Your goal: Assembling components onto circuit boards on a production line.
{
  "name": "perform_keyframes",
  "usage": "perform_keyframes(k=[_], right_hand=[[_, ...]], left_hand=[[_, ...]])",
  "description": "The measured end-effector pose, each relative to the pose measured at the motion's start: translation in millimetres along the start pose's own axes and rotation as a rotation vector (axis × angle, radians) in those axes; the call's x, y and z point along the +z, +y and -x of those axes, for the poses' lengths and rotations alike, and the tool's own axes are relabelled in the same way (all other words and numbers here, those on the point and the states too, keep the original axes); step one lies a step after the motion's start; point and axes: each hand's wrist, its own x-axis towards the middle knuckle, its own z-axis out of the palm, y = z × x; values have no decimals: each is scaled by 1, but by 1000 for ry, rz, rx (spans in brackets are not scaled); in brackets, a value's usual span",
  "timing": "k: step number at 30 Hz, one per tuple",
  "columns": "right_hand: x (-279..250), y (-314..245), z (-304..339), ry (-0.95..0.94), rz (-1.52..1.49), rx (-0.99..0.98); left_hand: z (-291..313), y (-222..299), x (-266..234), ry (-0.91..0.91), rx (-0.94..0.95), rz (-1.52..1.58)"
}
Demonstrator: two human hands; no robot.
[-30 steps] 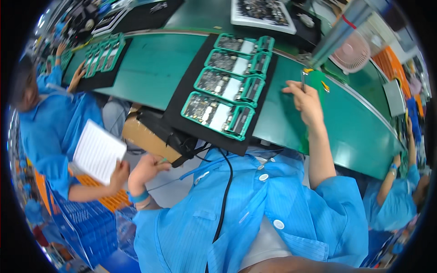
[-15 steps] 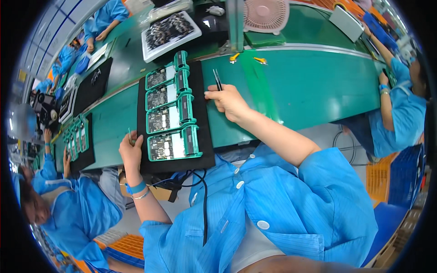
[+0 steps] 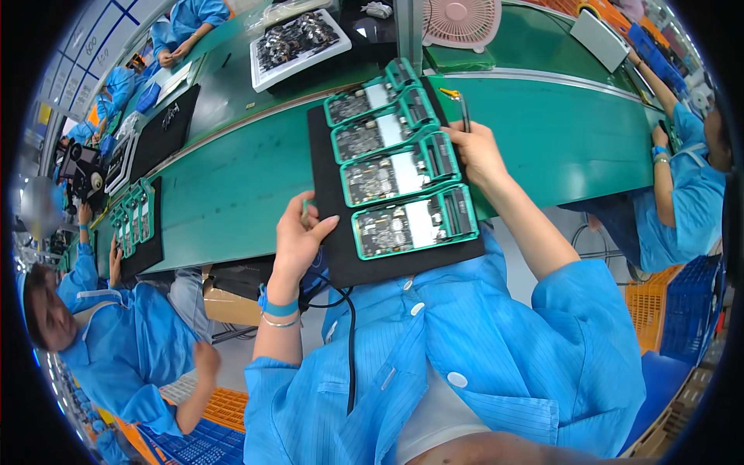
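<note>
A black mat point(image 3: 332, 246) lies at the table's near edge and juts a little over it. On it stands a column of several green frames point(image 3: 408, 199), each holding a dark circuit board point(image 3: 384, 236) with a white strip and a black part at its right. My left hand point(image 3: 298, 236) is closed on the mat's left edge, thumb on top, with a bit of something green showing at its fingers. At the mat's right edge is my right hand point(image 3: 479, 157), closed around dark tweezers point(image 3: 465, 112) that point away from me.
A white tray point(image 3: 301, 70) of small dark parts and a pink fan point(image 3: 463, 22) stand at the back. To the left, a co-worker point(image 3: 128, 341) sits by another mat with green frames point(image 3: 133, 217). Another person point(image 3: 686, 186) works at the right.
The mat with its frames has slid to the right across the table, and both my hands have moved right with it. My right hand has come against the mat's right edge, still holding the tweezers.
</note>
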Motion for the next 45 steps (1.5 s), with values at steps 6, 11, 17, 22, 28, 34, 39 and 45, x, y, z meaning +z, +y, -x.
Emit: perform_keyframes(k=[6,11,17,22,28,34,39,45], right_hand=[[-19,32,-22,77,280,-260],[-20,1,-31,208,629,-795],[24,-53,-25,2,1032,-1089],[53,-62,-65,-154,1251,-1234],[83,-64,-103,-272,1387,-1264],[109,-66,-125,-299,1501,-1240],[118,-65,-129,-348,1592,-1154],[124,-67,-132,-380,1679,-1062]], left_hand=[[-45,5,-40,-282,166,-297],[-138,26,-46,20,628,-595],[-218,24,-3,261,821,-569],[-228,20,19,307,902,-463],[-221,27,23,304,900,-460],[-219,29,23,286,939,-480],[-218,29,23,274,960,-486],[-217,30,23,260,931,-522]])
